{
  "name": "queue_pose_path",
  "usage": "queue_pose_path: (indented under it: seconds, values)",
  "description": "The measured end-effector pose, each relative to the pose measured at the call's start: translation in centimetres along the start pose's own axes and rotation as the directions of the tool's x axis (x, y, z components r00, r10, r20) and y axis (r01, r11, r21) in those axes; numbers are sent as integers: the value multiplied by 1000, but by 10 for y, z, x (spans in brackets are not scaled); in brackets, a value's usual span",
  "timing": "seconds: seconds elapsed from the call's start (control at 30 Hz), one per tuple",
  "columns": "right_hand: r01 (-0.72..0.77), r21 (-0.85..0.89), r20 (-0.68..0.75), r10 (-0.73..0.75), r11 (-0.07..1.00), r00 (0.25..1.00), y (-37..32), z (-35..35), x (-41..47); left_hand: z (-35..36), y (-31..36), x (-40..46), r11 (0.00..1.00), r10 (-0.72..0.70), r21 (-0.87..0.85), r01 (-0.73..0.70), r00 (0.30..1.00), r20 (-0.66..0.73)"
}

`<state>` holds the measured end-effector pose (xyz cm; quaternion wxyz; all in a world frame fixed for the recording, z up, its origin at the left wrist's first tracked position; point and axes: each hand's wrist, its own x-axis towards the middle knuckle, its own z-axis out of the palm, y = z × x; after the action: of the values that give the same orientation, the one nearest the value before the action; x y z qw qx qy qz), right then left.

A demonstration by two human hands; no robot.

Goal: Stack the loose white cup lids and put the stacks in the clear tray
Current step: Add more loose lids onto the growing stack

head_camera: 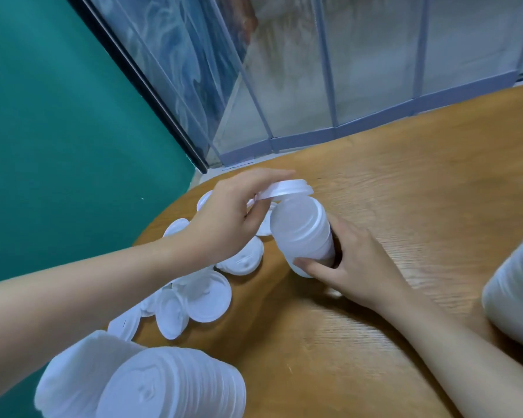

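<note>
Under your left forearm, loose lids (207, 298) lie scattered on the table (405, 188), with finished stacks (169, 384) lying nearer you. Your left hand (224, 218) pinches a single lid (287, 190) just above the stack (304, 236) that your right hand (354, 260) grips around its lower end. Right of that hand, another blurred white stack (514, 294) rests at the edge.

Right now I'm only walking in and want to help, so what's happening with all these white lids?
A person is stacking them. The right hand grips a tilted stack of lids on the wooden table, while the left hand brings a single lid to its top. Loose lids still lie scattered by the table's left edge, and finished stacks sit nearer. No tray is clearly visible.
</note>
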<state>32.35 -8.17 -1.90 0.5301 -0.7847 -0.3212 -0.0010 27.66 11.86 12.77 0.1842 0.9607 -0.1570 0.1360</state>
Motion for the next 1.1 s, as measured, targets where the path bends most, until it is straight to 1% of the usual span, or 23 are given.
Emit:
queue_pose_path:
  seconds: [0.1,0.17,0.37,0.5,0.67,0.77,0.9,1.0,1.1]
  values:
    - [-1,-5,3,1,1000,1000,1,0,0,4,-2,-8,998,60,10,-62,988,144]
    - [3,-4,2,-3,1000,1000,1,0,0,5,-3,-12,998,58,-7,-58,976,209]
    - [-5,-8,-7,5,1000,1000,1,0,-1,3,-2,-16,1000,-22,2,22,955,296]
    - [-2,-11,-13,2,1000,1000,2,0,-1,6,-3,-12,999,-31,25,25,958,286]
    - [-17,-10,-4,17,1000,1000,2,2,0,7,1,-5,995,-99,57,86,950,295]
    - [-42,-22,8,42,999,999,5,2,-1,4,7,2,990,-142,60,130,932,332]
    - [-120,51,41,118,991,992,1,-1,-10,-18,20,2,979,-187,154,134,894,408]
    - [-128,16,10,128,992,992,-5,-6,-11,-49,36,-7,969,-218,191,157,906,363]
    - [-96,-125,-56,90,987,994,-16,-5,-19,-87,51,-32,954,-263,217,207,925,273]
